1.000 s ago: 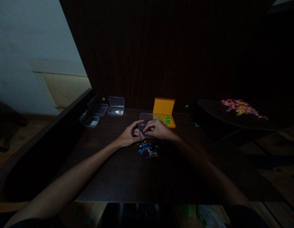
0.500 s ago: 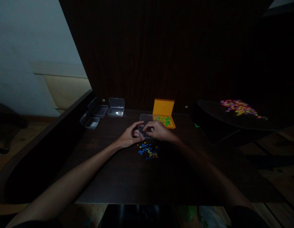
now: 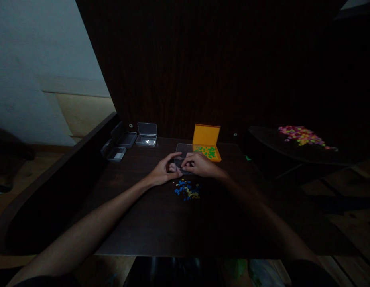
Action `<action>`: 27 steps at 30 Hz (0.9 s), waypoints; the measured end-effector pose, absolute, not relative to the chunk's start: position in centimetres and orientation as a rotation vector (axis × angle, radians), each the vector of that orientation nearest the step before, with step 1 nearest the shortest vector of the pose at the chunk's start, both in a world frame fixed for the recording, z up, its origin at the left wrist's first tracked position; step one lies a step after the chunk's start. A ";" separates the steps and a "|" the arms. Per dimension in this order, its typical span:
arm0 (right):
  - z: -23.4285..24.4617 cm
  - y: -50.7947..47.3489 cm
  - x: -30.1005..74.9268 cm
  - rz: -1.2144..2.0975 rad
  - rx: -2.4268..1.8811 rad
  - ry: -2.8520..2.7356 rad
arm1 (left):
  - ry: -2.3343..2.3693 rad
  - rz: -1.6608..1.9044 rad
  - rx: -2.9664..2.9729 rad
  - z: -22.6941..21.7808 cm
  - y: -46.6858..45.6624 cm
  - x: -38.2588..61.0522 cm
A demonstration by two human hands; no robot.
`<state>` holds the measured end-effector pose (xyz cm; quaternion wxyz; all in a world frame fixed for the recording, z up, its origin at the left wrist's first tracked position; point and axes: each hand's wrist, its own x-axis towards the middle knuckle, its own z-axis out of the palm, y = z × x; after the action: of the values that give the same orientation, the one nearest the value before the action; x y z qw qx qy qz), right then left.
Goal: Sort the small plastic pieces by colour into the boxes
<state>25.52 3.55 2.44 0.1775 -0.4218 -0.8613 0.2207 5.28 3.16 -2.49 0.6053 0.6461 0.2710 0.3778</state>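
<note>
A dark wooden table (image 3: pixel 161 223) fills the dim view. A dark panelled wall (image 3: pixel 203 59) rises right behind it, and a pale wall (image 3: pixel 32 59) stands off to the left. Both hands meet near the middle of the table on a small clear case (image 3: pixel 183 151) lying open there. The left hand (image 3: pixel 163 170) arches its thumb and forefinger onto the case's near left edge. The right hand (image 3: pixel 200 165) bends its fingers down over the near right side, closed on it. The dimness hides how firm either hold is. Just before the hands lies a loose heap of small blue and yellow pieces (image 3: pixel 187 189). Just beside the case, on the right, an orange box (image 3: pixel 206 142) stands open with green pieces inside. Three more clear boxes (image 3: pixel 146 135) sit open at the far left corner, well apart from the hands. A raised rail (image 3: pixel 68 167) borders the left edge. To the right, a lower dark shelf (image 3: pixel 280 151) carries a heap of pink and yellow bits (image 3: pixel 301 134). The near half of the table is bare under the forearms.
</note>
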 end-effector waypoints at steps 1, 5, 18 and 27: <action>2.4 3.6 25.5 0.615 -1.196 -2.433 | 0.625 0.868 1.496 -2.5 3.1 5.3; 2.7 3.4 25.4 0.533 -1.218 -2.369 | 0.633 0.867 1.515 -2.5 3.1 5.3; 3.5 0.2 22.7 0.500 -1.196 -2.800 | 0.778 1.070 1.463 -2.6 3.6 5.4; 2.9 -0.1 22.2 0.466 -1.277 -2.817 | 0.794 1.067 1.469 -2.7 3.7 5.5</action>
<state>22.19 -0.06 2.95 0.0066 -0.4083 -0.9006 0.1491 5.46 3.75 -2.72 0.5479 0.6202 0.3350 0.4505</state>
